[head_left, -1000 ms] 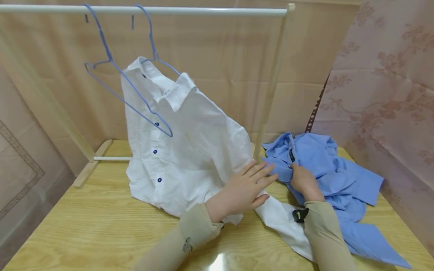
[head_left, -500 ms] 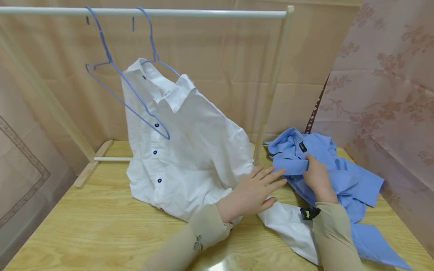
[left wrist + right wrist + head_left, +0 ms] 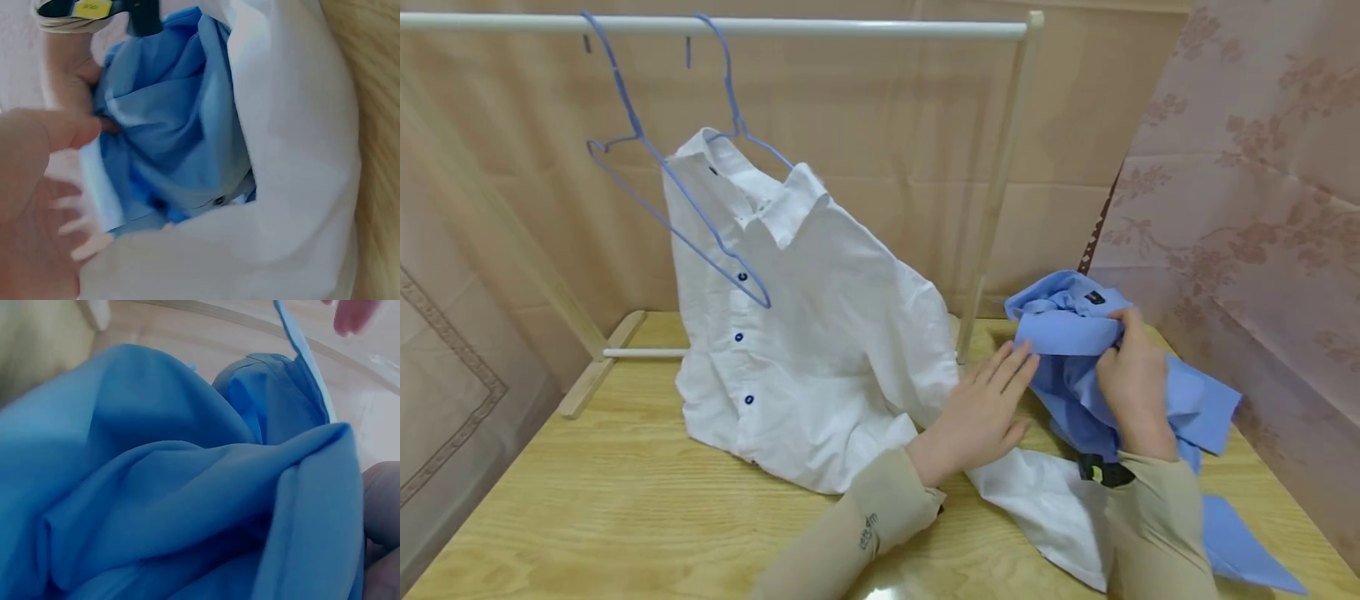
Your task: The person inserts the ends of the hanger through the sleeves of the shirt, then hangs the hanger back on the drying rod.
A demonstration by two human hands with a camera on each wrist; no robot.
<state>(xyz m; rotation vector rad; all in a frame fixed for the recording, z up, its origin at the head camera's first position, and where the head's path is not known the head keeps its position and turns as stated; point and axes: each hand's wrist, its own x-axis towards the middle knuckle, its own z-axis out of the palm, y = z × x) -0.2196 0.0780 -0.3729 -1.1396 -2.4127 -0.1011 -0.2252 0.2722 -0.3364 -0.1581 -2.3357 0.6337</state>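
A crumpled blue shirt [image 3: 1067, 335] is at the right of the table, its collar lifted and a dark label showing inside the neck. My right hand [image 3: 1138, 379] pinches the collar between thumb and fingers; in the right wrist view the blue cloth [image 3: 175, 487] fills most of the picture. My left hand [image 3: 981, 408] has its fingers extended, fingertips right at the collar's left end. Below that hand runs a sleeve of the white shirt [image 3: 820, 333], which hangs from a blue hanger [image 3: 736, 92] with its hem on the table.
A second blue hanger [image 3: 625, 108] hangs bare on the white rail [image 3: 865, 27], in front of the white shirt. The rack's wooden post [image 3: 996, 192] stands between the two shirts. Curtains enclose the wooden table [image 3: 625, 492] at the back and sides.
My right hand has raised the blue shirt's collar and carried it up and to the right. My left hand has followed to the right, fingers still straight. The white shirt hangs as before.
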